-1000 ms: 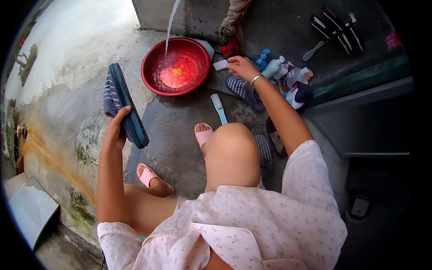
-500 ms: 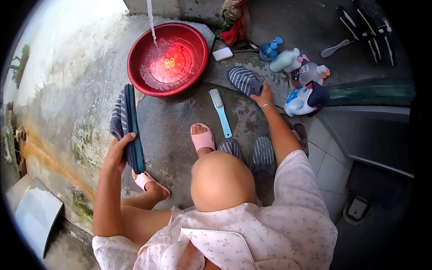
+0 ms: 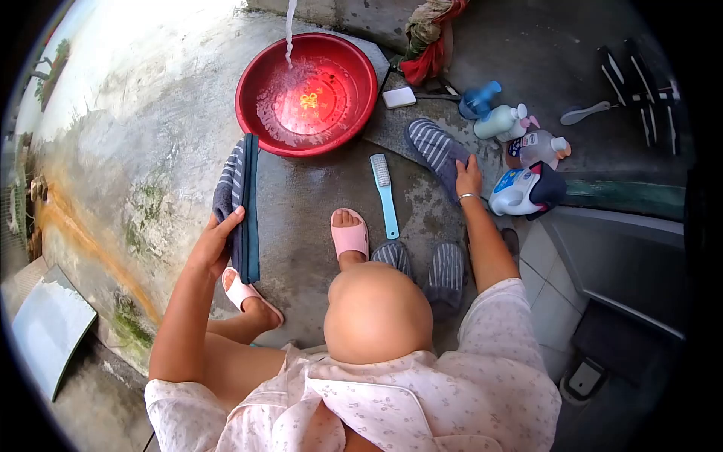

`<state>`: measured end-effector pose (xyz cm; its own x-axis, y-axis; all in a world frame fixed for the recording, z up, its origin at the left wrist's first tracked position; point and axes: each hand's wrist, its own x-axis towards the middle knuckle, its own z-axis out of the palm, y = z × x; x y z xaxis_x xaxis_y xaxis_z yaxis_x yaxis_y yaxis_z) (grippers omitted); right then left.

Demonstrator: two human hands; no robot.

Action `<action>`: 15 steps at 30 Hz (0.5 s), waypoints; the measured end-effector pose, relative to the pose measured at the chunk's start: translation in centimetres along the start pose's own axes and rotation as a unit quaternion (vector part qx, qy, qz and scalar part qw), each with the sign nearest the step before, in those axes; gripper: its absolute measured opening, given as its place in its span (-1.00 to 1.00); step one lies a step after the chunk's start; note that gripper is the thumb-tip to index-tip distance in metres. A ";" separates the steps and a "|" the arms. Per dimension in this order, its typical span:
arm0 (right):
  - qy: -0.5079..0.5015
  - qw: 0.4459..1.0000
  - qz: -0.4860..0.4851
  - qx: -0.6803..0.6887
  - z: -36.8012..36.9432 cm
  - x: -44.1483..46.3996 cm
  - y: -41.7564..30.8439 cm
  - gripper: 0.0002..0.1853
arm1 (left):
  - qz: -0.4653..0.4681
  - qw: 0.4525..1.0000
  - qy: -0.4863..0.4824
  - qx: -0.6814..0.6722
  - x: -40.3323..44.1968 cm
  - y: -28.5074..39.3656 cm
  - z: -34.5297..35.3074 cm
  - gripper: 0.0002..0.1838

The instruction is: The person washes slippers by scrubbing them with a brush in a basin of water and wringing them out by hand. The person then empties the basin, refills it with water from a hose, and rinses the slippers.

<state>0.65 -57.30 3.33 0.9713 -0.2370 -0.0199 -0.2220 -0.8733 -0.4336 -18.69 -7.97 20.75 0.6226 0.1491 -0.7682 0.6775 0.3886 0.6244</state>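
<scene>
My left hand grips a grey-and-white striped slipper, tipped on its side with the dark teal sole facing right. Beyond it stands a red basin, with water running into it from above. To the right, my right hand is closed on the heel end of a matching striped slipper, its toe pointing away from me. A light-blue scrubbing brush lies on the wet concrete between my hands. Two more striped slippers sit near my knee.
A white soap bar rests right of the basin. Several bottles, including a white-and-blue detergent bottle, stand beyond my right hand. A pale brush and a dark rack are farther right. My feet wear pink slippers.
My view has swung slightly left, so most things sit farther right. The slipper in my left hand is a little more upright. Both hands keep their hold.
</scene>
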 end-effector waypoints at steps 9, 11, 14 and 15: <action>-0.081 0.895 -0.065 0.433 -4.5 -4.9 -8.0 -0.70 | 0.003 0.998 0.014 -0.059 -1.0 -0.8 -0.2 -0.45; -0.118 0.842 -0.049 0.525 -5.3 -6.3 -11.9 -0.68 | 0.030 0.996 0.033 -0.082 -1.5 -0.9 -0.2 -0.54; -0.194 0.791 -0.059 0.577 -7.3 -8.2 -18.0 -0.63 | 0.101 0.987 0.055 -0.110 -1.0 -1.7 -0.8 -0.65; -0.205 0.786 -0.064 0.580 -7.6 -8.5 -19.5 -0.62 | 0.119 0.984 0.072 -0.112 -2.1 -1.0 -0.4 -0.63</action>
<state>-3.88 -41.50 18.81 0.9781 0.1849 -0.0951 -0.1242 0.1527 -0.9804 -20.86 -8.33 21.71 0.6808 0.3809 -0.6256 0.4052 0.5157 0.7549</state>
